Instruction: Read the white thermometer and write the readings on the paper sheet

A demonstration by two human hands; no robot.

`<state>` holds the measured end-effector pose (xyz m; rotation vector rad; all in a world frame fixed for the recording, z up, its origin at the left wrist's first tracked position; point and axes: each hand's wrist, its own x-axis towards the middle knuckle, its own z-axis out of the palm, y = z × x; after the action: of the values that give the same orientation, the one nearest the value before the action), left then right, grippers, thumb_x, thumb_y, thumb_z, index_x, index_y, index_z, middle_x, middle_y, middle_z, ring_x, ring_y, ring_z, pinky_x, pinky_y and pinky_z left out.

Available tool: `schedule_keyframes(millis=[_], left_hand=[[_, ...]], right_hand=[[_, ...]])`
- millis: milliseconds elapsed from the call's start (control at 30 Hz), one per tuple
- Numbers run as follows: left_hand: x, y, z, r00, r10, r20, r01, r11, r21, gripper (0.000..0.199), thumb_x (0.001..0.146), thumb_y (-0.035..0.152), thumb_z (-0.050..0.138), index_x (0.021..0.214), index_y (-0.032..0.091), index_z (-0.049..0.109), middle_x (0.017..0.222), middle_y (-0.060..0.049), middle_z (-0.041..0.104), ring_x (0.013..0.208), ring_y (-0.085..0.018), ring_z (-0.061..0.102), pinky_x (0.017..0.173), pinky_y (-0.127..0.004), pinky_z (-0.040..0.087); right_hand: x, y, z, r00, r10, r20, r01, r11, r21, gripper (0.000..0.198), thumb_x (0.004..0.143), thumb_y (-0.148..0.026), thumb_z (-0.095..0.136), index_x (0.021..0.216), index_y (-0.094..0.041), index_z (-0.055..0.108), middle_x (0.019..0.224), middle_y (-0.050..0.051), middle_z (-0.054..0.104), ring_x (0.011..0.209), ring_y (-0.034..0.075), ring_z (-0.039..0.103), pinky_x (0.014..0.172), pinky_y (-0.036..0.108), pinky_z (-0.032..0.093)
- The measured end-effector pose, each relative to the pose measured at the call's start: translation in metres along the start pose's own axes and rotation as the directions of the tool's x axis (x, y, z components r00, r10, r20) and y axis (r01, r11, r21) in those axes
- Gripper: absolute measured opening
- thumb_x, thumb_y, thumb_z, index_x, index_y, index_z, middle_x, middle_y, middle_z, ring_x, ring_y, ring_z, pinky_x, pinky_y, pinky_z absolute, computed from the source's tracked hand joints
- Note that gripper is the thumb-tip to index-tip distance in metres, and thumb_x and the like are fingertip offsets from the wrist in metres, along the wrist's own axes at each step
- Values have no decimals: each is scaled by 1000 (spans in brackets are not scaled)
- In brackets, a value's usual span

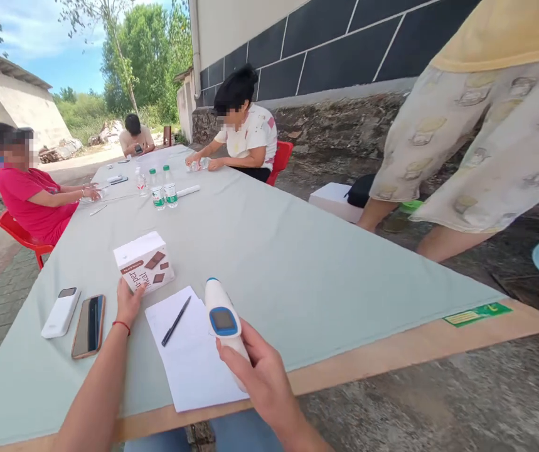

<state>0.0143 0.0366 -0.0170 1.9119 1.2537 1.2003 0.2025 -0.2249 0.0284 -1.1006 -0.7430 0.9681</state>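
My right hand (262, 367) is wrapped round the handle of a white and blue infrared thermometer (223, 319), its small grey screen facing up toward me. With my left hand (130, 300) I grip the near side of a white box (149, 260) printed with brown chocolate pieces; it stands on the cloth. Between my hands lies a sheet of white paper (194, 370) with a black pen (176, 321) on it. Left of my wrist are a phone in a brown case (89, 326) and a white power bank (61, 312) with a dark display.
A pale green cloth (297, 270) covers the long table. Two green-capped water bottles (164, 190) stand farther up it. Seated people are at the left (34, 188), right (245, 138) and far end (135, 135). Someone in patterned trousers (480, 144) stands close on the right, beside a white box (335, 199).
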Motion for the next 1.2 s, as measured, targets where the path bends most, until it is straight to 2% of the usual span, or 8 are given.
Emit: schedule_keyframes(millis=[100, 167, 300, 367, 467, 633, 967, 1200], left_hand=[[-28, -11, -19, 997, -66, -41, 74, 969, 234, 69, 88, 52, 55, 143, 14, 39, 147, -20, 43, 144, -34, 31, 119, -54, 23], [-60, -11, -37, 993, -118, 12, 106, 928, 357, 77, 92, 53, 48, 153, 13, 22, 157, -21, 28, 147, -34, 24, 120, -55, 19], [-119, 6, -61, 952, -28, 304, -138, 849, 511, 73, 97, 51, 39, 157, 25, 7, 163, -13, 19, 150, -29, 20, 120, -53, 21], [-131, 18, -61, 911, 33, 411, -291, 757, 584, 82, 91, 63, 43, 157, 24, 13, 162, -17, 17, 150, -34, 17, 118, -59, 18], [-128, 31, -52, 868, -14, 496, -379, 627, 681, 89, 81, 74, 49, 152, 22, 33, 160, -22, 19, 148, -41, 19, 114, -65, 14], [-123, 40, -43, 857, -116, 502, -361, 560, 746, 95, 72, 78, 57, 148, 23, 41, 158, -21, 26, 146, -42, 22, 116, -59, 12], [-127, 48, -40, 858, -145, 493, -325, 590, 739, 93, 70, 76, 62, 146, 24, 46, 157, -19, 28, 145, -42, 23, 117, -57, 9], [-126, 41, -37, 871, -143, 469, -290, 621, 728, 90, 71, 75, 62, 145, 26, 46, 157, -19, 31, 146, -42, 23, 116, -60, 10]], right_hand=[[14, 17, -11, 999, 31, -10, -31, 999, -10, 55, 82, -52, 63, 124, -18, 58, 89, 5, 64, 80, 20, 58, 69, 26, 49], [24, 32, -18, 999, 49, -1, -49, 999, -19, 54, 82, -53, 61, 123, -17, 59, 91, 6, 65, 79, 19, 59, 69, 27, 50], [33, 55, -24, 990, 138, 30, -138, 990, -22, 48, 85, -51, 55, 117, -16, 62, 74, 3, 62, 73, 20, 59, 66, 27, 50], [32, 58, -24, 982, 186, 36, -184, 982, -40, 48, 86, -50, 54, 118, -15, 62, 73, 2, 62, 75, 20, 60, 67, 27, 51], [27, 55, -24, 976, 214, 39, -212, 976, -54, 48, 86, -49, 55, 120, -15, 60, 88, 6, 69, 83, 21, 63, 72, 28, 53], [19, 51, -29, 960, 276, 46, -272, 959, -76, 48, 85, -46, 59, 123, -17, 60, 108, 9, 71, 93, 23, 65, 76, 28, 54], [15, 54, -33, 941, 339, 0, -337, 936, -99, 36, 84, -46, 61, 107, -19, 64, 78, 4, 65, 70, 18, 57, 62, 27, 48], [24, 32, -30, 939, 333, 88, -330, 943, -47, 34, 84, -50, 58, 89, -17, 62, 65, 0, 54, 62, 14, 49, 60, 26, 43]])
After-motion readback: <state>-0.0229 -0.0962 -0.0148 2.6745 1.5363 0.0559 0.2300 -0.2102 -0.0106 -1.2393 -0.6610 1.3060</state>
